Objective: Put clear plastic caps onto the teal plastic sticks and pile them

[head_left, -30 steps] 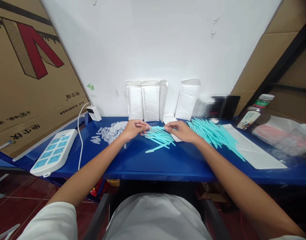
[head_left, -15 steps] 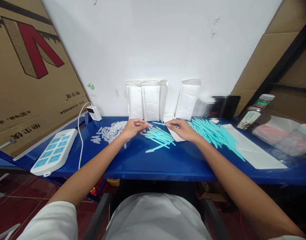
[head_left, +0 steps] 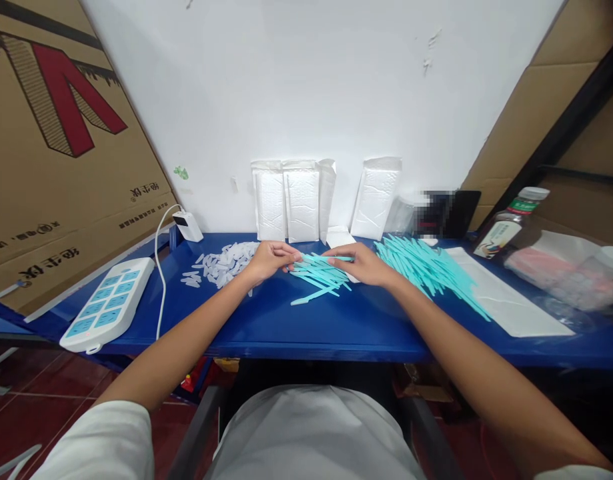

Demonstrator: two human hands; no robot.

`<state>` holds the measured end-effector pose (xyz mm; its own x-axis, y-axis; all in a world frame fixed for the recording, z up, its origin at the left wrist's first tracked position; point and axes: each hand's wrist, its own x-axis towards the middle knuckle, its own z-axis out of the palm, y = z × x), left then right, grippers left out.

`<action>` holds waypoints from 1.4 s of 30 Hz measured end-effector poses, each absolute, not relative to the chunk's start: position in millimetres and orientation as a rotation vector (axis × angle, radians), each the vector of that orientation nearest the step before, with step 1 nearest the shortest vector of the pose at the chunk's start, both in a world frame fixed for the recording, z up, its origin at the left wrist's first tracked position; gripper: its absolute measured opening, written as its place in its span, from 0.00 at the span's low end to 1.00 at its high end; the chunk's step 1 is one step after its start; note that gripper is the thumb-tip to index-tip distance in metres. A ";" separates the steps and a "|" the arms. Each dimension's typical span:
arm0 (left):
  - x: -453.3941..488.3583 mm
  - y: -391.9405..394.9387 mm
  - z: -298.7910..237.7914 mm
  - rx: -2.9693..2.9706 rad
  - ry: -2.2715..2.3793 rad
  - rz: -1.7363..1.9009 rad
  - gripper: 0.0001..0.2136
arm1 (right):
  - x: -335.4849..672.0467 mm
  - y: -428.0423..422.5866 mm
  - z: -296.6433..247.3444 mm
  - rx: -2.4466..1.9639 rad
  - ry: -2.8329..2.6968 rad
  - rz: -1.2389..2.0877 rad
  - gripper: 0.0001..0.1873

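Observation:
My right hand (head_left: 360,263) pinches a thin teal eyebrow razor (head_left: 314,258), held level and pointing left. Its left end meets the fingertips of my left hand (head_left: 270,260). Those fingers are pinched on a small translucent blade cap, mostly hidden by them. Beneath and between both hands lies a small pile of teal razors (head_left: 320,275), with one razor (head_left: 309,298) lying nearer the front. Beside my left hand spreads a heap of translucent caps (head_left: 226,267). A larger heap of teal razors (head_left: 426,267) lies to the right of my right hand.
White padded envelopes (head_left: 302,203) lean on the wall, and another envelope (head_left: 377,199) stands apart. A white power strip (head_left: 109,307) and a corded white device (head_left: 189,227) are at left. At right are a flat white sheet (head_left: 511,303), a bottle (head_left: 509,223) and a plastic bag (head_left: 561,270).
My right hand has moved slightly left and down, bringing the razor's end to my left fingertips. My left hand has stayed nearly in place.

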<state>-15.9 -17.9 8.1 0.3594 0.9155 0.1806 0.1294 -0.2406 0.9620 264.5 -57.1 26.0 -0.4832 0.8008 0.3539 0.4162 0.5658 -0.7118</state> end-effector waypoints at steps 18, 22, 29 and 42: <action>-27.1 -2.6 3.5 2.129 1.159 1.164 0.19 | 271.6 -41.2 11.7 -1.137 -2.174 0.250 0.21; -60.2 9.2 12.5 2.599 1.480 0.901 0.10 | 303.9 -26.2 9.9 -1.562 -2.052 -0.101 0.17; -102.6 26.9 18.0 2.684 1.774 0.587 0.08 | 335.7 -18.9 6.8 -2.257 -1.992 -0.088 0.17; -86.4 21.7 14.5 2.694 1.571 0.272 0.08 | 334.5 -22.6 14.3 -2.450 -1.838 -0.048 0.24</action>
<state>-86.4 21.7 14.5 0.4811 0.8647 0.1440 0.8629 -0.4961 0.0964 334.5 -22.6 14.3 0.2806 0.9571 0.0722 0.9596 -0.2780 -0.0445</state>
